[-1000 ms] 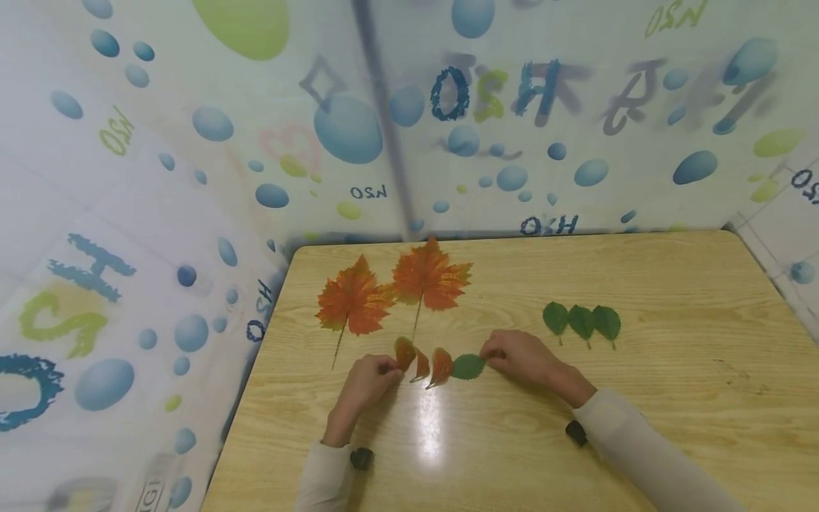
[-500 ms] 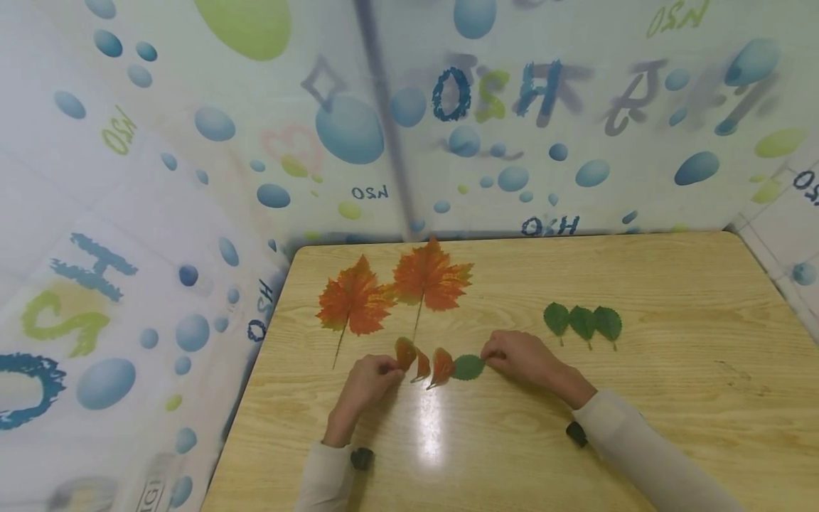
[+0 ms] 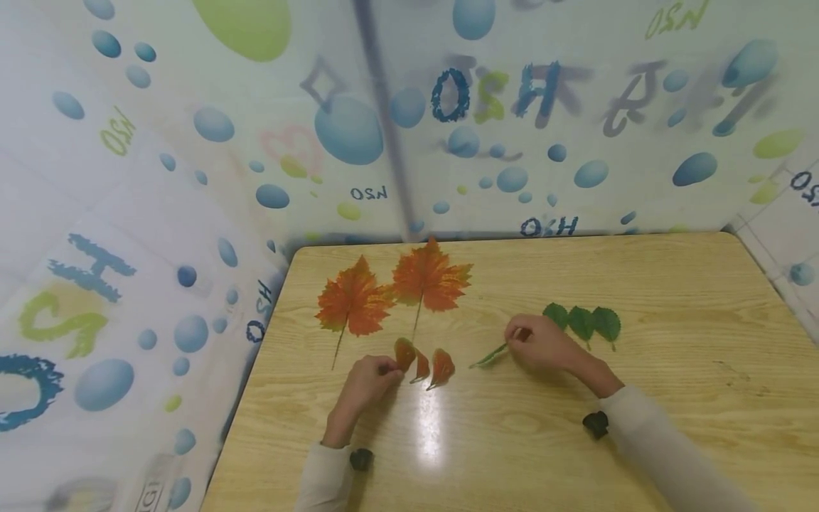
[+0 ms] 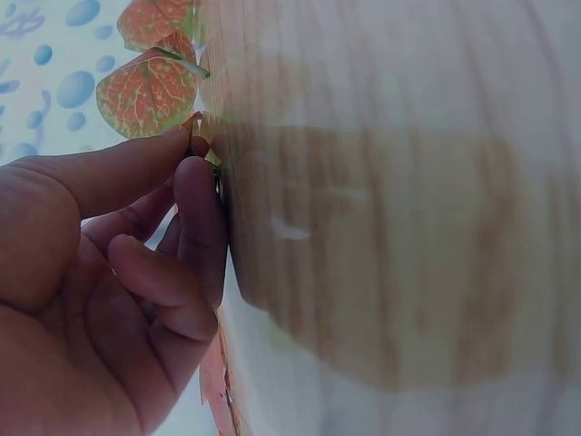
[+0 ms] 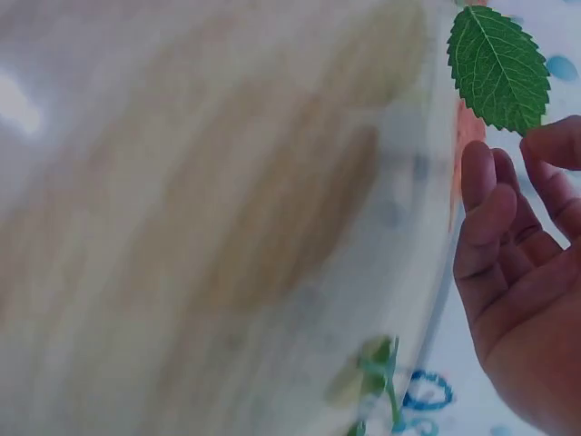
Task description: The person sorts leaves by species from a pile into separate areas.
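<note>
My right hand (image 3: 542,344) pinches a small green leaf (image 3: 490,355) by one end, and in the head view the leaf is tilted nearly edge-on. The right wrist view shows the same green leaf (image 5: 498,69) broadside, with toothed edges and pale veins, beyond the thumb and finger. My left hand (image 3: 371,380) pinches the leftmost of three small red-orange leaves (image 3: 404,351) at its lower edge. The other two, a middle leaf (image 3: 422,363) and a right leaf (image 3: 442,366), stand in a row beside it. In the left wrist view my thumb and index finger (image 4: 201,195) meet at the tabletop.
Two large orange maple-like leaves, one at left (image 3: 354,299) and one at right (image 3: 430,276), lie behind the small ones. Three green leaves (image 3: 581,322) lie in a row beyond my right hand. The wooden table (image 3: 672,427) meets a patterned wall (image 3: 499,156) at its back.
My right hand has moved right and slightly back with the green leaf, drawing it away from the red-orange row and tilting it. The left hand has kept its place.
</note>
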`<state>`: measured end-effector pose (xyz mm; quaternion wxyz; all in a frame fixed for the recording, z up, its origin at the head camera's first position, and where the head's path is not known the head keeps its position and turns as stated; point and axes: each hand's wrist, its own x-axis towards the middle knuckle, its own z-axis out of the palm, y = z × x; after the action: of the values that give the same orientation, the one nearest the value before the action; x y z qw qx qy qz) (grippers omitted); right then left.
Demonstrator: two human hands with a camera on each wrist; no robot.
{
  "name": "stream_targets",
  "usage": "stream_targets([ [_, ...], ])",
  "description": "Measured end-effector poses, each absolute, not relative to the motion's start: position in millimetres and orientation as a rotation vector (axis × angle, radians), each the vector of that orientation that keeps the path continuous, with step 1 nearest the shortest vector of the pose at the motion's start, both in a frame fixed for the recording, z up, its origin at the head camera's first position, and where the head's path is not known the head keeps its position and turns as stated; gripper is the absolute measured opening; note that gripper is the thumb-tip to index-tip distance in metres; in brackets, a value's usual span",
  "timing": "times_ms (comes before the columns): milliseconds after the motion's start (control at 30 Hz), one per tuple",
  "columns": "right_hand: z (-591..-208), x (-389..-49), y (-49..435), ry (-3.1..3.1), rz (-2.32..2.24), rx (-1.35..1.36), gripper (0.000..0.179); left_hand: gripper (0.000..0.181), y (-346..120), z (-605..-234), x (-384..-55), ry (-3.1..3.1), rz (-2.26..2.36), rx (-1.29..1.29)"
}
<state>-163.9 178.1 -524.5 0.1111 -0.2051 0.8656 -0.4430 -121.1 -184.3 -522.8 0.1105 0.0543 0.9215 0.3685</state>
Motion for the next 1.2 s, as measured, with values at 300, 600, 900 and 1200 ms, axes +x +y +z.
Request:
stream_targets([
  [300, -511.2, -174.1, 201.8, 2.483, -1.393, -0.355, 0.010, 0.006, -184.6, -522.2, -121.4, 2.717, 1.081, 0.173],
  [600, -504.8, -186.4, 212.9, 2.833, -1.159, -0.418, 0.010, 0.006, -185.4, -523.4, -121.2, 2.718, 1.092, 0.180],
  [900, -501.2, -206.0, 219.4, 2.904, -0.994, -0.302, 0.016, 0.007, -185.0, -523.7, -120.9, 2.708, 1.098, 0.170],
  [1200, -498.1, -220.3, 212.5, 2.840, -0.853, -0.187, 0.022, 0.007, -185.9, -522.4, -120.7, 2.710, 1.113, 0.180],
])
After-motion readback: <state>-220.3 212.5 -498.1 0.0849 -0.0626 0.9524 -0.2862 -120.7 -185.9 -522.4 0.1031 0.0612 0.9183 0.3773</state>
